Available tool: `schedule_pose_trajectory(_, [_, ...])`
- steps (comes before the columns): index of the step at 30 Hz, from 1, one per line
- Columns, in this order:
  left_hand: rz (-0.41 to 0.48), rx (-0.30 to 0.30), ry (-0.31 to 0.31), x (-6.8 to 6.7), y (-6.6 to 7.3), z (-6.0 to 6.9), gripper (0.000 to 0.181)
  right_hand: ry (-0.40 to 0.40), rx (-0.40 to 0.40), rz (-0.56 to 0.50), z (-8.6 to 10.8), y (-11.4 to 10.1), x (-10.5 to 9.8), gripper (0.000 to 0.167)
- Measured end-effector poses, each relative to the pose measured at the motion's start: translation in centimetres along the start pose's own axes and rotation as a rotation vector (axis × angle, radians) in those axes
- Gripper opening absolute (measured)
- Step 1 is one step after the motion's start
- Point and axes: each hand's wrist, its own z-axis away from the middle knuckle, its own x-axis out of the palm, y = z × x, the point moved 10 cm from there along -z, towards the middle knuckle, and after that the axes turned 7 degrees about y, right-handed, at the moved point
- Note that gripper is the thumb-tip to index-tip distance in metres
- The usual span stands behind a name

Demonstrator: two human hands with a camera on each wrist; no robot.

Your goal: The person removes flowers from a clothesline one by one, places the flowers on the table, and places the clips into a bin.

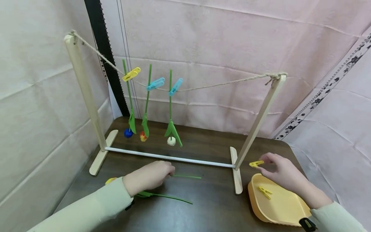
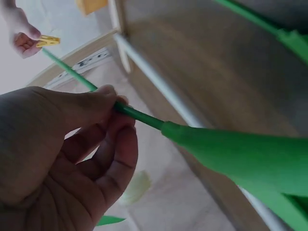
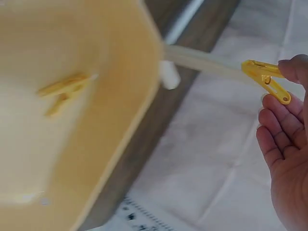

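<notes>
My left hand point(image 1: 152, 175) pinches the green stem point(image 2: 139, 115) of an artificial flower between thumb and fingers, just above the table. A yellow bloom point(image 1: 109, 181) shows behind the left forearm; which stem it belongs to I cannot tell. Another green-stemmed flower point(image 1: 171, 197) lies on the table below that hand, its bloom hidden by the sleeve. At the right, my right hand point(image 1: 279, 169) holds a yellow clothespin point(image 3: 266, 79) by its handles, over the far rim of a yellow tub point(image 1: 255, 206). Inside the tub lies one more yellow clothespin point(image 1: 265, 192).
A wooden stand with a left post point(image 1: 87, 93), a right post point(image 1: 261, 122) and a white crossbar point(image 1: 174, 158) spans the table. From its sagging rope point(image 1: 223, 84) three flowers hang bloom-down: blue point(image 1: 128, 133), red-yellow point(image 1: 143, 136) and white point(image 1: 171, 141), clipped by yellow and blue clothespins.
</notes>
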Motion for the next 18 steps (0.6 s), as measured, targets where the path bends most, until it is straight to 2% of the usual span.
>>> schedule_pose_trajectory(4, [-0.086,-0.004,-0.035,1.9,-0.4,0.6,0.018,-0.050,0.110,-0.011,2.2,2.7,1.1,0.021])
schedule_pose_trajectory(9, [-0.212,0.036,-0.014,3.9,-0.6,1.3,0.022,-0.105,0.206,-0.030,4.6,5.5,2.6,0.019])
schedule_pose_trajectory(14, [-0.260,0.062,0.034,4.7,-0.7,1.7,0.022,-0.138,0.274,-0.033,6.1,7.3,3.6,0.021])
schedule_pose_trajectory(18, [-0.268,0.064,0.034,5.3,-0.7,2.0,0.021,-0.178,0.317,-0.057,7.0,8.4,4.8,0.022])
